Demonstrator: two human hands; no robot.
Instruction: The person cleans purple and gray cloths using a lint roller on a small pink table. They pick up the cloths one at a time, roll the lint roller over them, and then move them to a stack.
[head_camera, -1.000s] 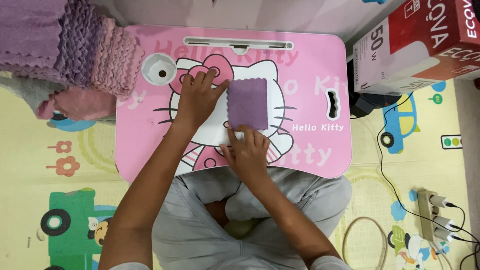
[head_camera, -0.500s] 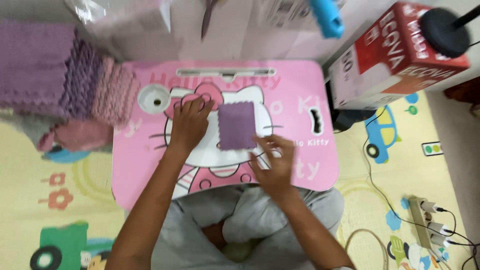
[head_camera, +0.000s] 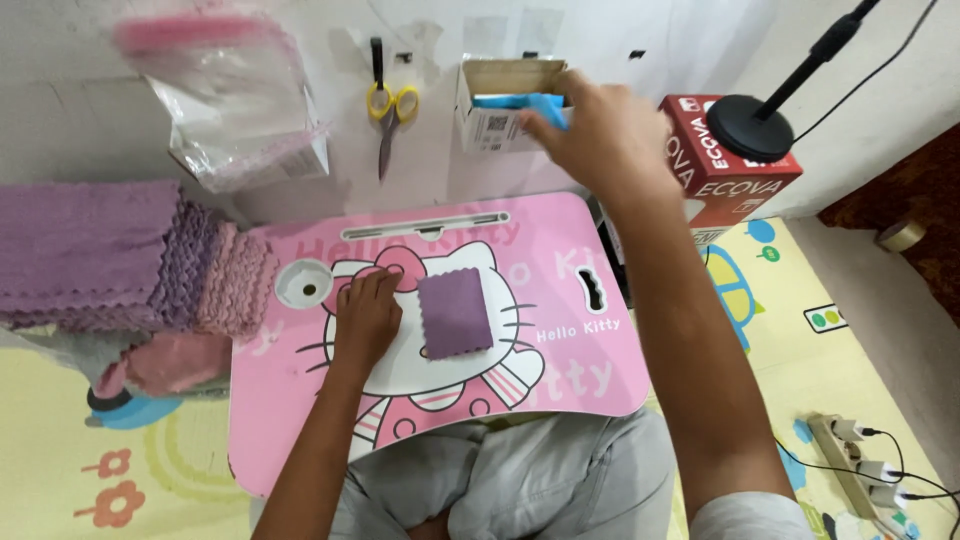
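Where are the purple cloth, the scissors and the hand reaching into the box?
purple cloth (head_camera: 455, 313), head view, middle of the cloth
scissors (head_camera: 392, 103), head view, yellow handles
right hand (head_camera: 595, 130), head view, back of the hand

Lap desk (head_camera: 600, 375) right half bare, open passage; folded purple cloth (head_camera: 455, 312) mid-desk; cloth stack (head_camera: 120, 255) crowds left edge, possibly overlapping.

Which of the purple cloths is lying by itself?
The small folded purple cloth on the pink lap table, beside the left hand; the others sit stacked at left.
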